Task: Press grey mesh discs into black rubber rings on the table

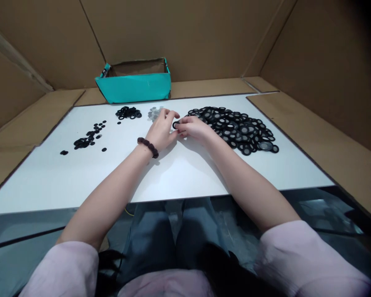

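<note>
A small black ring (175,124) sits pinched between my two hands at the desk's (185,173) centre. My right hand (193,127) grips it with curled fingertips, forearm stretched from five o'clock; my left hand (161,128), beaded bracelet (148,147) at the wrist, touches it with fingers half spread. The big ring pile (235,128) lies at three o'clock, a teal box (135,86) at twelve

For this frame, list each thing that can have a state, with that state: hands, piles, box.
Left hand: curled, fingertips at a black ring.
Right hand: pinching the black ring.
Big pile: heaped beside the right hand.
Ring pile: small, bunched.
Mesh discs: small pile behind the left hand.
Scattered pieces: loose, spread out.
Teal box: open, contents hidden.
</note>
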### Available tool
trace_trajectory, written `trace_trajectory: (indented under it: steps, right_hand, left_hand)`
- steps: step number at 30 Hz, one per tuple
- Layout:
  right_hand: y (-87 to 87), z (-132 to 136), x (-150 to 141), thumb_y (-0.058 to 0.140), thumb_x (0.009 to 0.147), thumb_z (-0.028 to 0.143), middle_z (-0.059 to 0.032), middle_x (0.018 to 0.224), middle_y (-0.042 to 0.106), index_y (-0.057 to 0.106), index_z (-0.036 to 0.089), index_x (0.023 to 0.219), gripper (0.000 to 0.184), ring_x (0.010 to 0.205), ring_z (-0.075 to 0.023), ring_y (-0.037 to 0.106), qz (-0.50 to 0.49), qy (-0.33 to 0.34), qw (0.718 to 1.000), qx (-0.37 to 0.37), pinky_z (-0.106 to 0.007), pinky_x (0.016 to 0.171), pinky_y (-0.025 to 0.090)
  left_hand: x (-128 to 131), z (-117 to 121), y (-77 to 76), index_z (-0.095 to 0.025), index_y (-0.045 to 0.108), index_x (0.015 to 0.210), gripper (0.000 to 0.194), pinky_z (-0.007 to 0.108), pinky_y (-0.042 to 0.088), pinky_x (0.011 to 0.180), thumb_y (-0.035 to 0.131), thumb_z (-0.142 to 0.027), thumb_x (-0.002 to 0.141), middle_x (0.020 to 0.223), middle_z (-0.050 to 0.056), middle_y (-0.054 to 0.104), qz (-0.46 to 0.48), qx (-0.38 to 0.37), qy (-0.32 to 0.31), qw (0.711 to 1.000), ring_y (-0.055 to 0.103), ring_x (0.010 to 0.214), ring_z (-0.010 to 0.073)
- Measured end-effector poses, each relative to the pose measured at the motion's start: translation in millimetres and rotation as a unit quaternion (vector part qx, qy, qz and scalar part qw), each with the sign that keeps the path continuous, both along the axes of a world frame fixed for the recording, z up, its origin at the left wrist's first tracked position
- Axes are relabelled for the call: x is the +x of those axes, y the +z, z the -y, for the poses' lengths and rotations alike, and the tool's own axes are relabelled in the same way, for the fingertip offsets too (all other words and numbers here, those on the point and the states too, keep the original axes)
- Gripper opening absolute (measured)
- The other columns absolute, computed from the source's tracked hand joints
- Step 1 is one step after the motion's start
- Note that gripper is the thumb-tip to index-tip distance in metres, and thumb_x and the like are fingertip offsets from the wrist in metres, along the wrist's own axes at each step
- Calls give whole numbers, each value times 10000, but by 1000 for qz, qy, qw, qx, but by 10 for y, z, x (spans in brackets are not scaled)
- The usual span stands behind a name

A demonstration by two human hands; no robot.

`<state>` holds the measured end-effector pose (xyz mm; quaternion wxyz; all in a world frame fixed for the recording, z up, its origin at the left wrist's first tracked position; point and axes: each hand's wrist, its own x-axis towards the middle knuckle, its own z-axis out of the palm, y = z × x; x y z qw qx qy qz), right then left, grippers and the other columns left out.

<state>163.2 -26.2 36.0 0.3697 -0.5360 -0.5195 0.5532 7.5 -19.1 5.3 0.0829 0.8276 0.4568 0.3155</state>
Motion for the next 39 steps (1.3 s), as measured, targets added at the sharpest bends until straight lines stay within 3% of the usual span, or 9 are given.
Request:
trace_trajectory:
  steps: [12, 18, 21, 23, 25, 28, 31, 35, 39]
  right_hand:
    - [-20, 0, 11, 631, 868, -22, 9, 559, 546, 570, 159, 605, 325, 529, -88, 483, 31, -4, 999, 10, -213, 556, 381]
    - [-29, 1, 16, 664, 797, 5, 9, 591, 559, 606, 171, 653, 227, 565, -121, 515, 39, 0, 999, 25, -238, 582, 416]
    - [-73, -57, 70, 676, 822, 92, 9, 608, 557, 548, 211, 647, 248, 609, -169, 549, 133, -49, 984, 112, -292, 658, 465]
    - [-116, -115, 139, 652, 826, 92, -22, 688, 607, 540, 224, 679, 227, 736, -214, 602, 218, -118, 945, 215, -334, 781, 491]
    - [-154, -173, 228, 596, 848, 89, -64, 788, 660, 602, 220, 806, 138, 846, -260, 640, 279, -170, 907, 266, -381, 873, 490]
    - [-198, -253, 372, 531, 881, 96, -84, 847, 677, 650, 200, 1037, 222, 897, -291, 658, 325, -221, 875, 282, -426, 924, 484]
    - [-262, -348, 491, 522, 888, 105, -98, 856, 675, 661, 201, 1002, 204, 925, -310, 657, 353, -239, 861, 276, -455, 944, 489]
    - [-402, -474, 577, 543, 871, 116, -163, 911, 661, 638, 202, 802, 146, 1017, -356, 608, 383, -245, 850, 268, -528, 982, 485]
    - [-479, -503, 583, 560, 875, 138, -211, 1064, 626, 645, 190, 815, 117, 1129, -382, 540, 391, -256, 829, 308, -582, 1038, 447]
  left_hand:
    - [67, 67, 55, -170, 609, 1155, 312, 508, 552, 1055, 638, -107, 851, 1272, 153, 572, -52, -9, 37, 998, 641, 1172, 311]
    - [64, 21, 45, -202, 665, 1182, 454, 437, 551, 1047, 512, 21, 816, 1334, 138, 584, -42, 3, -11, 999, 648, 1158, 270]
    - [-116, -129, 52, -183, 677, 1212, 444, 465, 524, 1083, 498, 6, 852, 1311, 158, 613, -14, 19, 77, 997, 632, 1215, 297]
    - [-325, -251, 60, -161, 695, 1140, 316, 511, 476, 1134, 497, -58, 917, 1268, 180, 642, 7, 18, 191, 981, 615, 1252, 331]
    - [-553, -358, 65, -145, 689, 1166, 317, 536, 450, 1149, 473, -74, 945, 1302, 210, 644, 29, -10, 313, 949, 584, 1299, 354]
    - [-809, -461, 67, -82, 659, 1288, 378, 527, 423, 1171, 443, -98, 979, 1392, 263, 625, 27, -71, 434, 897, 541, 1380, 387]
    - [-911, -525, 68, -77, 658, 1319, 396, 513, 400, 1194, 432, -125, 996, 1440, 270, 620, 18, -97, 470, 877, 520, 1419, 399]
    - [-937, -582, 60, -95, 694, 1218, 313, 547, 389, 1196, 512, -155, 971, 1416, 278, 632, -1, -101, 458, 883, 524, 1399, 419]
    - [-955, -592, 34, -162, 680, 1248, 320, 529, 396, 1201, 553, -150, 955, 1386, 238, 623, 3, -76, 432, 899, 531, 1397, 386]
